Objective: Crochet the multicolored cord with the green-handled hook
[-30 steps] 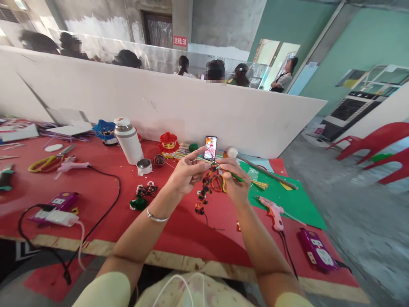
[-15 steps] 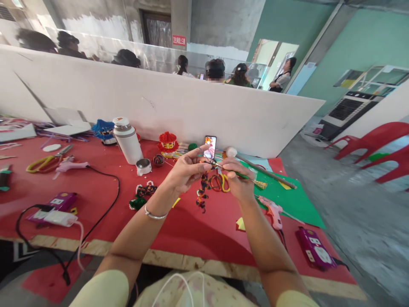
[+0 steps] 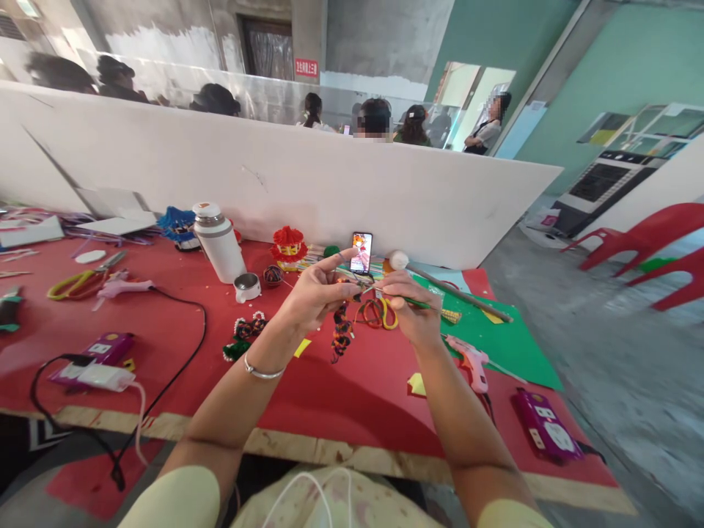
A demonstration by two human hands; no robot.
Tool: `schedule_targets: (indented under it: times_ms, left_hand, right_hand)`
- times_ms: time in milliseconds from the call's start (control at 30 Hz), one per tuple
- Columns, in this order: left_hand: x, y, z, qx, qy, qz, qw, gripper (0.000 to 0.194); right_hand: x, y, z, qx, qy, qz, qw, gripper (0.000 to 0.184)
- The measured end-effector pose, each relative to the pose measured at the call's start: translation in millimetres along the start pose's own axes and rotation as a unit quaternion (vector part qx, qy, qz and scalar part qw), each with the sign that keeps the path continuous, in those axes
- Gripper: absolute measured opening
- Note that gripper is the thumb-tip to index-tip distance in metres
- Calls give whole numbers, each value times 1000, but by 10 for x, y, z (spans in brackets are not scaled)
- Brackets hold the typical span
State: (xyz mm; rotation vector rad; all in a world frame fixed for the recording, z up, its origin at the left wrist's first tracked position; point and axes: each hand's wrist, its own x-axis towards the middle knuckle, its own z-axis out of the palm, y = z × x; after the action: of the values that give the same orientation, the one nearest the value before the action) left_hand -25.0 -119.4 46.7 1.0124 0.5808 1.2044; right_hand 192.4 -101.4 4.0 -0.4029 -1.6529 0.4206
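Observation:
My left hand [image 3: 316, 297] pinches the top of a curly crochet strip [image 3: 341, 331] in dark, red and orange yarn, its index finger stretched out. The strip dangles below those fingers over the red table. In my right hand [image 3: 411, 306] is a crochet hook [image 3: 416, 301] with a green handle, its thin metal tip meeting the yarn at my left fingertips. The exact stitch is too small to make out. Behind my hands a lit phone [image 3: 361, 253] leans on the white board. Scissors [image 3: 389, 314] with yellow and red handles lie just beyond the strip. A multicoloured yarn ball [image 3: 273, 276] sits left of my left hand.
A white thermos [image 3: 221, 246] and a metal cup [image 3: 247, 287] stand at the left. Pink glue guns [image 3: 470, 363] and purple power strips [image 3: 547, 425] with cables lie on both sides. A white board [image 3: 308, 183] closes off the back, with people beyond it.
The hook tip has shifted slightly left and down at the yarn. The hanging strip has swung a little to the left. Both hands keep their hold.

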Motion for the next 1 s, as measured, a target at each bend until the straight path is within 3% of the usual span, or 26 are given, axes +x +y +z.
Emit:
schedule_targets:
  times_ms: [300, 567, 700, 833, 900, 1000]
  left_hand:
    - [16, 17, -26, 39, -11, -20, 999, 69]
    - [15, 51, -39, 79, -33, -26, 996, 75]
    - [19, 76, -62, 107, -62, -8, 992, 72]
    - [21, 73, -6, 109, -87, -7, 990, 67]
    - [30, 30, 61, 94, -79, 4, 992, 66]
    - [56, -72, 155, 63, -44, 33, 996, 68]
  right_hand:
    - [81, -67, -142, -18, -60, -38, 997, 19]
    - [177, -199, -292, -39, -128, -63, 989, 21]
    - [204, -242, -354, -22, -140, -38, 989, 15]
    - [124, -159, -327, 41, -120, 28, 991, 17]
    - [52, -97, -231, 71, -86, 52, 992, 22]
    - [-43, -50, -21, 39, -31, 42, 998, 23]
